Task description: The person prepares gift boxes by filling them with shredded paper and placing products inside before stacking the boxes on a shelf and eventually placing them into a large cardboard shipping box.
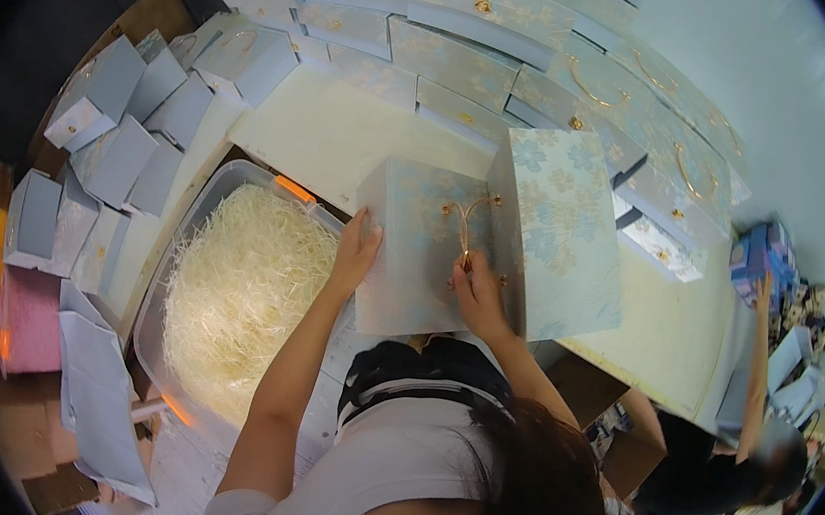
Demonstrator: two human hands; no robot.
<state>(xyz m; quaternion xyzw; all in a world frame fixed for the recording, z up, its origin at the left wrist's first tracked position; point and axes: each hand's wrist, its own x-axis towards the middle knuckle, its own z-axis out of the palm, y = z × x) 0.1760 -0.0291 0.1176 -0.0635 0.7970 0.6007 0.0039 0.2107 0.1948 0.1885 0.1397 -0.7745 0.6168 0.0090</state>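
A pale blue floral gift box (413,250) with gold-coloured handles stands in front of me at the table's edge. My right hand (480,291) grips the gold handles (466,225) over it, the fingers closed near the handles' curved ends. My left hand (359,248) lies against the box's left side, fingers along its edge and nothing visibly gripped. Against the right side of this box, another floral box (562,235) leans with its patterned face up. To the left of my left forearm, a clear plastic bin (151,305) with orange latches holds cream shredded filler (242,300).
Stacked floral drawer boxes (455,66) line the table's back. More boxes (117,159) are heaped at the left, above folded grey-blue sheets (97,390). Another person (706,477) is at the lower right, one arm raised towards a blue-purple package (759,256).
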